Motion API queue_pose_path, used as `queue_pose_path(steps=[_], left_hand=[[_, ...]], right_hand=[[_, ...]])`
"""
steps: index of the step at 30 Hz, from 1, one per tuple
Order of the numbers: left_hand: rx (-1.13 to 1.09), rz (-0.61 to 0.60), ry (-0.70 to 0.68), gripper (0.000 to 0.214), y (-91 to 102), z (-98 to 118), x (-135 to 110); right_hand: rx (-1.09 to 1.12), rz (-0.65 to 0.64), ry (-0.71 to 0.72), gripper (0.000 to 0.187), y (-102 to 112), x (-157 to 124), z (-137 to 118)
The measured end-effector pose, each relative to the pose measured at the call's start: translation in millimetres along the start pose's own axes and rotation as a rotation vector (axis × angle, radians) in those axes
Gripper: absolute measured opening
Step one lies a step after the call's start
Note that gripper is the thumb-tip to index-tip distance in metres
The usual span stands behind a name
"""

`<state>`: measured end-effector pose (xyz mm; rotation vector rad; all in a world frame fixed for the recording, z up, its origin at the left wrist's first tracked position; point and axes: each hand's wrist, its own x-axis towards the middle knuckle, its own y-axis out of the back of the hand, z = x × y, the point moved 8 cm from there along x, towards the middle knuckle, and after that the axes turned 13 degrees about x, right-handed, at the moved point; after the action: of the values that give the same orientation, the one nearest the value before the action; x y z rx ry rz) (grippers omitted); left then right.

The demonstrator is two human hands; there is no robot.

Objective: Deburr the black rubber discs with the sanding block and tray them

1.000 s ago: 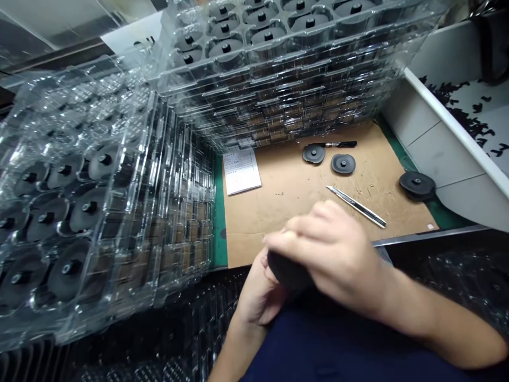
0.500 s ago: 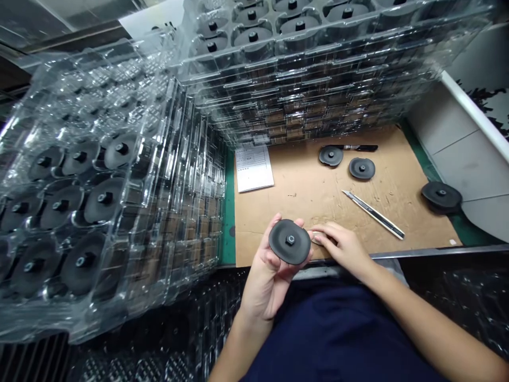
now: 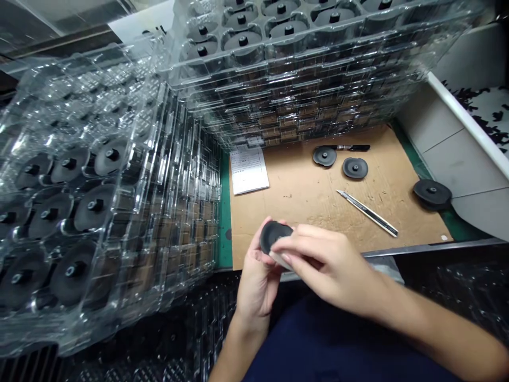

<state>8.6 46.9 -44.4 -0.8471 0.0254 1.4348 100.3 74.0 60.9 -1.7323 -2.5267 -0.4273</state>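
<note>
Above the near edge of the workbench, my left hand (image 3: 257,276) is closed around a black dished disc (image 3: 272,234) with a central stud, held tilted. My right hand (image 3: 330,260) reaches across it, thumb and fingers pinching a small pale flat piece (image 3: 280,260) against the disc's near edge. What that piece is I cannot make out. The fingers hide the disc's stud and right side. Two similar black discs lie farther back, one beside the pen (image 3: 352,148) and another disc (image 3: 355,168) just right of it. A utility knife (image 3: 368,213) lies to the right.
Tall stacks of clear plastic trays (image 3: 194,154) holding black discs rise at left and back. A paper pad (image 3: 249,171) lies on the cardboard sheet (image 3: 296,199). More discs (image 3: 432,194) sit at the right, beside a white bin (image 3: 465,148) with small black pieces.
My right hand has moved left and up from the bench edge onto the disc, bringing the pale piece against it. The disc in my left hand has tilted. The view has shifted slightly.
</note>
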Motion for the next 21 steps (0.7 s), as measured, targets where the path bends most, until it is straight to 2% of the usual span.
queue_pose_path(steps=[2,5,6,8,10,13,14,16,18,19,21], left_hand=[[-0.003,0.009,-0.011,0.045,-0.5,1,0],[0.002,-0.016,0.002,0.042,-7.7,2,-1],[0.003,-0.030,0.009,0.045,-10.3,3,-1],[0.000,-0.060,0.019,0.053,-14.4,5,-2],[0.009,-0.071,0.021,0.061,-15.8,7,-4],[0.021,-0.040,0.019,0.062,-14.6,5,-5],[0.012,-0.032,0.015,0.062,-14.7,5,-5],[-0.015,-0.033,0.028,0.059,-16.5,4,-5],[-0.028,-0.053,0.063,0.060,-18.9,2,-6],[-0.024,-0.068,0.085,0.060,-19.9,1,-7],[-0.015,-0.089,0.120,0.062,-19.8,-2,-9]], right_hand=[[-0.046,-0.032,-0.035,0.018,-2,3,3],[-0.105,0.120,0.075,0.023,10,2,-4],[-0.083,0.129,0.113,0.024,11,-2,-7],[-0.004,0.041,0.135,0.024,10,-11,-9],[0.006,-0.048,0.059,0.022,12,-21,-3],[-0.168,0.024,-0.052,0.020,32,-27,6],[-0.240,0.067,-0.031,0.022,37,-25,6],[-0.316,0.108,0.134,0.024,39,-19,-3],[-0.256,0.062,0.314,0.025,33,-13,-11],[-0.205,0.021,0.339,0.024,29,-10,-11],[-0.180,-0.028,0.241,0.024,24,-4,-4]])
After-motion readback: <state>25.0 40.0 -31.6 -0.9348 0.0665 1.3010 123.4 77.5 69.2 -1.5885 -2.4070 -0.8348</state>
